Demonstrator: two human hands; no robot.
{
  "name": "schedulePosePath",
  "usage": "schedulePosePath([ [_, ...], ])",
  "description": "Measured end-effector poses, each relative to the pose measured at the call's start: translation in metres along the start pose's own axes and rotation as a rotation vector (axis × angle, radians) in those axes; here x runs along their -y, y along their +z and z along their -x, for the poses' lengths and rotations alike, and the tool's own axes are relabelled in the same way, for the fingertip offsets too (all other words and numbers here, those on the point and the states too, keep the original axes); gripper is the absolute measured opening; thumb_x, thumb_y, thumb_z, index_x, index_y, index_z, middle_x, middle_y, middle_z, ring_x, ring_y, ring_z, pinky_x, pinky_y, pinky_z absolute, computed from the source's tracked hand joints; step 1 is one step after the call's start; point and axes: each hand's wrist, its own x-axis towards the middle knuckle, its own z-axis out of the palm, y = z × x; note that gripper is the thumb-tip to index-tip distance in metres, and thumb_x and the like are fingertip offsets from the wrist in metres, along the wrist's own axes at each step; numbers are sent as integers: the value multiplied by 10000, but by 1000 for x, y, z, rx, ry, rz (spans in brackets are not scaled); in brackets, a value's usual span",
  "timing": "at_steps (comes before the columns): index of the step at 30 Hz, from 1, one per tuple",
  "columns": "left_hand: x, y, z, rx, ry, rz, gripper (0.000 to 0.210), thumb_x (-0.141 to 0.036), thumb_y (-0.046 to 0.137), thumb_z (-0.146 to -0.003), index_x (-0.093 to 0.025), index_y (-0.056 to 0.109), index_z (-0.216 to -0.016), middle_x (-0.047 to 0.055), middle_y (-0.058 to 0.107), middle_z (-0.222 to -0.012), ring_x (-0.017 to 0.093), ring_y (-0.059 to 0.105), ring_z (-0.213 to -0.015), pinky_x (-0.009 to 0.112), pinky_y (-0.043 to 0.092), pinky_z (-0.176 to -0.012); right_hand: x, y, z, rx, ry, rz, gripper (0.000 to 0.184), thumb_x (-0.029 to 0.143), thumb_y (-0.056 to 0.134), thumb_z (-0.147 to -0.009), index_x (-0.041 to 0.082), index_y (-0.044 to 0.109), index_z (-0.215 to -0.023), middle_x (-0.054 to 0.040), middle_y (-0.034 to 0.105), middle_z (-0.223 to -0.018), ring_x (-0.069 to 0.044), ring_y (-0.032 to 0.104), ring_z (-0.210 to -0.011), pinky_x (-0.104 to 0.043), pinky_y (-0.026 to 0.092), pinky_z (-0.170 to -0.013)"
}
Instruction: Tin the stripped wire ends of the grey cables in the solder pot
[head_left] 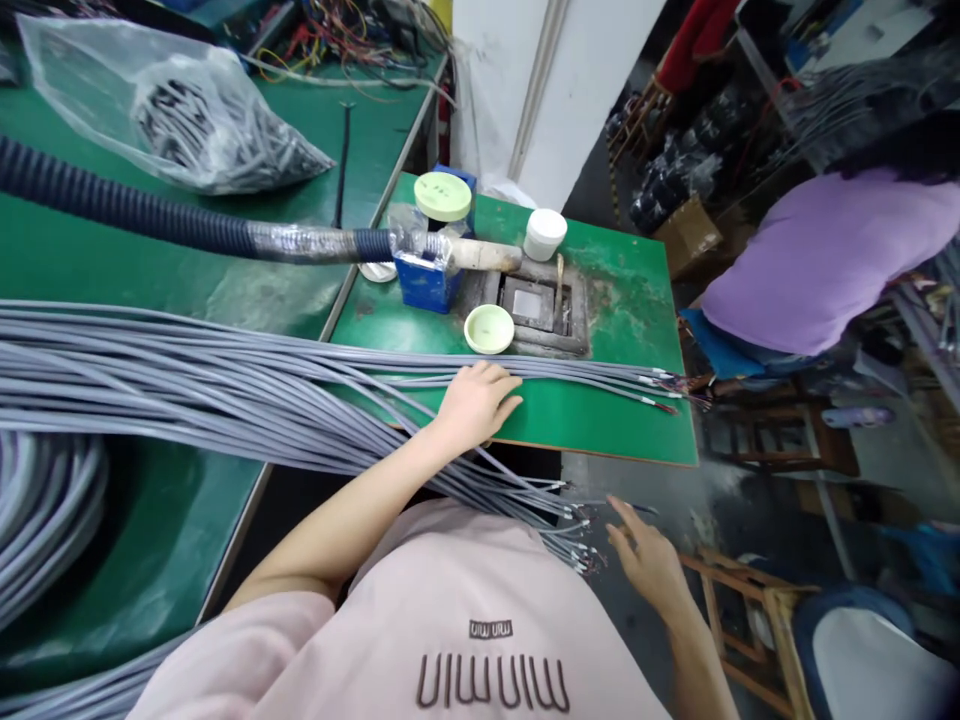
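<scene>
A long bundle of grey cables (187,375) runs from the left across the bench. My left hand (472,408) lies over several of these cables at the front of the small green table, fingers outstretched and bent slightly over them. Stripped ends with coloured wires (664,380) reach the table's right side. A second group of cable ends (574,525) hangs past the front edge, close to my body. To the right of it, my right hand (645,555) is in the air with fingers apart. One thin cable end passes by its fingertips, slightly blurred.
A blue box (427,283), a black corrugated hose (187,220), a pale green dish (489,330), a white tub (545,234) and a square metal pot (529,303) stand beyond the cables. A co-worker in a purple shirt (817,250) sits at right, near wooden stools (750,600).
</scene>
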Motion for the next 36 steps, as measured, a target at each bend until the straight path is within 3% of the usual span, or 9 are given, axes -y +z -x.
schedulePosePath([
  [6,-8,10,-21,32,-53,-369,247,-269,589,-843,-149,619,-1058,128,607,-1047,296,504,-1025,400,365,-772,40,18,-20,225,95,-345,331,306,494,-888,175,628,-1160,-16,721,-702,-172,675,-641,-278,524,-598],
  [12,-14,16,-29,65,-69,-451,211,-265,612,-832,-126,582,-987,132,586,-1013,292,505,-998,390,348,-771,85,35,-68,328,128,-742,278,293,524,-868,168,652,-1081,-27,728,-729,-158,677,-706,-304,535,-722],
  [18,-21,12,-24,26,-42,-391,134,-222,484,-904,-118,556,-951,120,608,-952,270,535,-925,390,330,-751,110,51,-102,359,268,-1348,353,382,596,-832,157,615,-1104,-68,731,-807,-150,667,-628,-274,532,-563],
  [22,-36,-13,1,-34,19,-214,129,-246,443,-931,-162,541,-936,62,633,-911,218,548,-873,360,325,-743,108,30,-121,-33,345,-1584,430,418,604,-821,226,543,-1200,-75,722,-969,-150,670,-648,-258,510,-506],
  [25,-39,-29,25,99,66,-17,105,-249,473,-915,-176,549,-912,41,639,-889,185,558,-833,327,345,-732,99,2,-126,-506,310,-1496,411,452,564,-842,227,553,-1186,-35,721,-861,-125,622,-559,-255,488,-491],
  [27,-37,-33,39,238,62,128,76,-235,515,-888,-180,567,-880,29,640,-850,173,565,-812,307,370,-730,95,-12,-124,-651,221,-1349,380,446,524,-870,208,569,-1163,4,682,-675,-111,548,-464,-241,446,-454],
  [30,-32,-30,51,304,-7,387,99,-265,576,-856,-178,606,-893,32,648,-850,168,576,-828,294,416,-757,101,-18,-116,-358,112,-1072,302,385,491,-902,178,615,-1083,43,572,-486,-94,447,-385,-212,364,-412],
  [33,-31,-24,52,149,-150,741,252,-320,618,-830,-156,618,-1021,47,656,-861,148,594,-790,280,460,-745,119,-8,-112,146,48,-766,279,323,445,-929,165,634,-1061,38,554,-487,-98,493,-426,-215,394,-469],
  [36,-29,-23,48,-8,-284,996,281,-342,647,-806,-142,635,-1003,41,664,-803,117,575,-682,249,461,-668,135,5,-113,353,-63,-611,305,297,393,-944,157,622,-1089,34,546,-501,-112,533,-467,-229,426,-538],
])
